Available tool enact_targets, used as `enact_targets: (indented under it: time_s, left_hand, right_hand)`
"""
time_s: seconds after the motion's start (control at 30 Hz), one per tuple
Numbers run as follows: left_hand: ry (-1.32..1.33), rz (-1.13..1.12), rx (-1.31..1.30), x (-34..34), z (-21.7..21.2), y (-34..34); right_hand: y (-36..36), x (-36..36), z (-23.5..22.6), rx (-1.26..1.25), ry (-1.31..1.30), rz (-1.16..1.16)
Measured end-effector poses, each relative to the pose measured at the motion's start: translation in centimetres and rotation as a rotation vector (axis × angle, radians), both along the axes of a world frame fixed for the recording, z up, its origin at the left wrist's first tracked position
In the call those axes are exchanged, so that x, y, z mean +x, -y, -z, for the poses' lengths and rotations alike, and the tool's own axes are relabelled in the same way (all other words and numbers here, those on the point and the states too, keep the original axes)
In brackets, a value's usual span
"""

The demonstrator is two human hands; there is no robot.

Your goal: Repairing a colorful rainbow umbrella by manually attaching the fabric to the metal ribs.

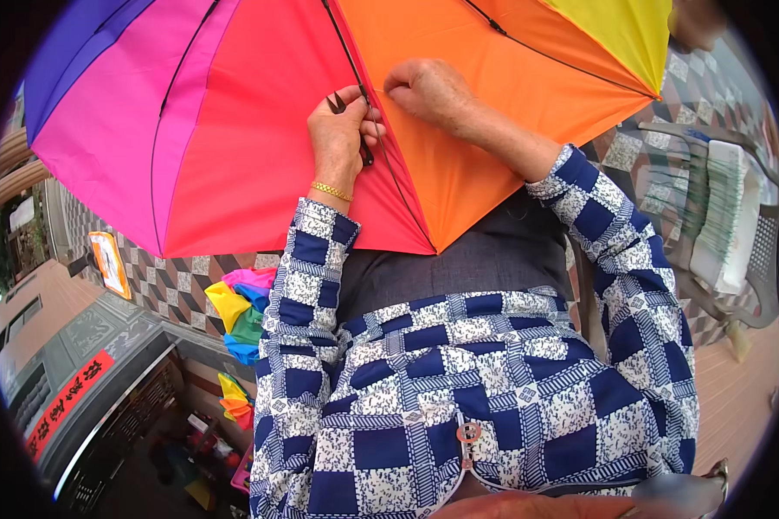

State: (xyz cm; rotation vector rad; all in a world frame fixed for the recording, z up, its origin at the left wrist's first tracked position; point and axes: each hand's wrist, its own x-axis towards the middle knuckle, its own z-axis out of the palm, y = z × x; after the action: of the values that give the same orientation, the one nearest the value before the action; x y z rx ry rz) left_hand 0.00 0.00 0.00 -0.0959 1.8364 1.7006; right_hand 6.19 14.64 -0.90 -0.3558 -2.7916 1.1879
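An opened umbrella (273, 147) with purple, pink, red, orange and yellow panels lies spread over my lap, its underside up and thin dark ribs showing. My left hand (337, 138) is closed around small black thread snips (337, 104), whose pointed tips stick out between the fingers. Its fingertips also touch the rib (381, 143) along the seam of the red and orange panels. Just right of that rib, my right hand (433, 91) is pinched above the orange cloth. Whatever it holds is too thin or hidden to make out.
At the right, a grey plastic chair (766, 251) bears a white block (720, 216) with rows of green threads. Bundled rainbow cloth (242, 311) lies to my left, near an orange-bordered sign (110, 264). Something blurred shows at the top right beyond the yellow panel.
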Motion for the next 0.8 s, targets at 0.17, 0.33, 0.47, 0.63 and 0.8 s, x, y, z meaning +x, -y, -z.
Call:
enact_targets:
  time_s: [0.17,0.33,0.47,0.63,0.8]
  left_hand:
    - [-0.031,-0.016,-0.001,0.1,-0.3,-0.1]
    - [-0.059,-0.006,0.022,0.4,-0.6,-0.4]
    - [-0.064,0.009,0.022,0.4,-0.5,-0.3]
    - [-0.062,0.023,0.007,0.3,-0.3,-0.4]
    - [-0.075,0.030,0.003,0.3,-0.1,-0.5]
  right_hand:
    - [-0.1,-0.5,0.1,0.035,-0.042,-0.023]
    - [-0.1,-1.2,-0.1,0.129,-0.068,-0.071]
    - [0.2,-1.5,-0.4,0.174,-0.090,-0.109]
    - [0.2,-1.5,0.4,0.174,-0.131,-0.102]
    - [0.2,-1.5,0.7,0.191,-0.159,-0.100]
